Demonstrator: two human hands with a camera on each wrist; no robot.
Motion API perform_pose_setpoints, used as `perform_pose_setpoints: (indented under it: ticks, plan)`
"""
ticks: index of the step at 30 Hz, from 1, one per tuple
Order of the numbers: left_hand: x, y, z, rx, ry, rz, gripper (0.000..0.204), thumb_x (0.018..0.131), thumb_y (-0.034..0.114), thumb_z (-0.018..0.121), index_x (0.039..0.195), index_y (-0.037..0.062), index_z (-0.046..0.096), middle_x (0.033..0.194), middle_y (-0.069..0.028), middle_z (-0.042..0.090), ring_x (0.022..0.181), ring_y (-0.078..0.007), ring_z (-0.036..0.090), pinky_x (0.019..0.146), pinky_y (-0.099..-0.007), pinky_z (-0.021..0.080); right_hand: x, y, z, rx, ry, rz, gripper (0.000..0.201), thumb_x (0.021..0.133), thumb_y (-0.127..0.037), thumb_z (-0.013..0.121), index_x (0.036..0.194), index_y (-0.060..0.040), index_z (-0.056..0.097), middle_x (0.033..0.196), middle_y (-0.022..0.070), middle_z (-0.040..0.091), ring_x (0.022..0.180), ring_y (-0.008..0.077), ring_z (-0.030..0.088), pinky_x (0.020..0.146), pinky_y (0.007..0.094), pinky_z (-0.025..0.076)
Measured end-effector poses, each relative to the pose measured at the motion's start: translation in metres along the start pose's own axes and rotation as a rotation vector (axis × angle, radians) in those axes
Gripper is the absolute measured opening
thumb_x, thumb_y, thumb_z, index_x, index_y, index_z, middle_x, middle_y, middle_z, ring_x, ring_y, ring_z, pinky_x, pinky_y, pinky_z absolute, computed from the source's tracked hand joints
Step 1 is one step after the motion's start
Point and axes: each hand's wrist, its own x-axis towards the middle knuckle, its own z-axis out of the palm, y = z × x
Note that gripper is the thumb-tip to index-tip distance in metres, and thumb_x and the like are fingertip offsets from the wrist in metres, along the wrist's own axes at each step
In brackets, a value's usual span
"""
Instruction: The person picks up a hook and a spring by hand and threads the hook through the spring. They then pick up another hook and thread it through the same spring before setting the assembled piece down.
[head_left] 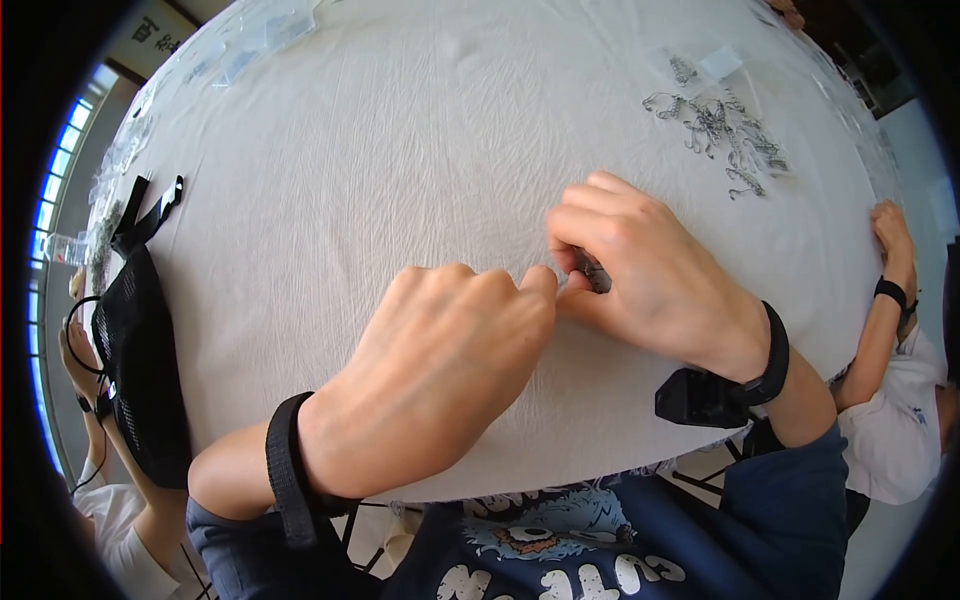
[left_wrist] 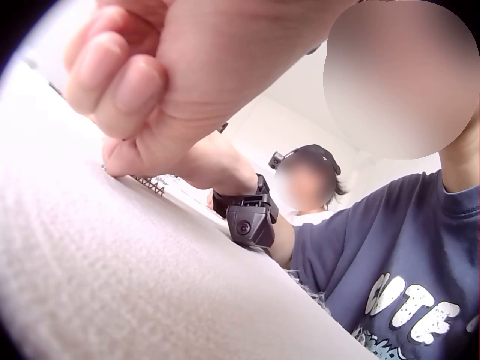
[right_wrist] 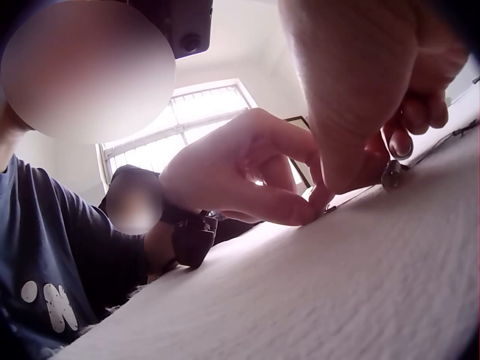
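My left hand [head_left: 430, 370] and right hand [head_left: 660, 270] meet low over the cloth, thumbs and forefingers close together. The right hand pinches a small metal wire coil [head_left: 594, 276], mostly hidden under its palm. Zigzag turns of this coil [left_wrist: 152, 186] show beside the fingertips in the left wrist view. In the right wrist view the left hand [right_wrist: 247, 176] pinches a tiny dark end at the cloth. A shiny rounded metal part [right_wrist: 391, 175] lies beneath the curled fingers of the right hand [right_wrist: 367, 97].
A white cloth [head_left: 420, 170] covers the table. Loose metal wire pieces with hooks [head_left: 715, 125] lie at the back right near a clear plastic piece [head_left: 720, 64]. A black mesh bag [head_left: 140, 370] sits at the left edge. Other people's arms [head_left: 890, 270] rest at both sides.
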Motion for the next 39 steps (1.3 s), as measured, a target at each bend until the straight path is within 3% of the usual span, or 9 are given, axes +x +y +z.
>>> perform_pose_setpoints:
  ticks: [7, 10, 13, 39]
  plan:
    - [0.0006, 0.0014, -0.0026, -0.022, 0.002, -0.013, 0.006, 0.078, 0.005, 0.059, 0.08, 0.0036, 0.054, 0.052, -0.0127, 0.053, 0.051, -0.0313, 0.057, 0.05, -0.0399, 0.044, -0.0007, 0.0018, -0.0008, 0.012, -0.024, 0.001, 0.014, 0.064, 0.001, 0.061, 0.072, -0.0012, 0.05, 0.072, 0.0095, 0.05, 0.071, 0.0248, 0.046, 0.061, 0.0345, 0.041]
    - [0.0, -0.0001, -0.0014, -0.008, 0.015, 0.007, 0.006, 0.079, 0.006, 0.059, 0.08, 0.0037, 0.054, 0.052, -0.0126, 0.053, 0.05, -0.0312, 0.057, 0.05, -0.0399, 0.044, -0.0001, -0.0028, -0.0038, -0.002, -0.04, -0.027, 0.015, 0.064, 0.0, 0.065, 0.071, 0.0, 0.051, 0.077, 0.0116, 0.055, 0.078, 0.027, 0.052, 0.07, 0.0356, 0.046]
    - [0.0003, 0.0006, -0.002, -0.012, -0.004, -0.007, 0.006, 0.079, 0.006, 0.059, 0.08, 0.0036, 0.054, 0.052, -0.0126, 0.053, 0.05, -0.0311, 0.057, 0.05, -0.0398, 0.044, -0.0004, -0.0042, -0.0047, -0.021, -0.063, -0.024, 0.015, 0.064, 0.0, 0.065, 0.073, 0.0003, 0.052, 0.078, 0.0111, 0.055, 0.079, 0.0265, 0.052, 0.07, 0.0354, 0.046]
    - [-0.0009, 0.0026, -0.0021, 0.026, -0.023, 0.005, 0.008, 0.079, 0.006, 0.059, 0.08, 0.0037, 0.052, 0.051, -0.0122, 0.051, 0.05, -0.0311, 0.057, 0.05, -0.0391, 0.043, -0.0021, 0.0012, 0.0024, 0.023, -0.009, 0.022, 0.017, 0.067, -0.003, 0.064, 0.07, -0.0008, 0.048, 0.07, 0.0099, 0.051, 0.07, 0.0252, 0.046, 0.062, 0.035, 0.041]
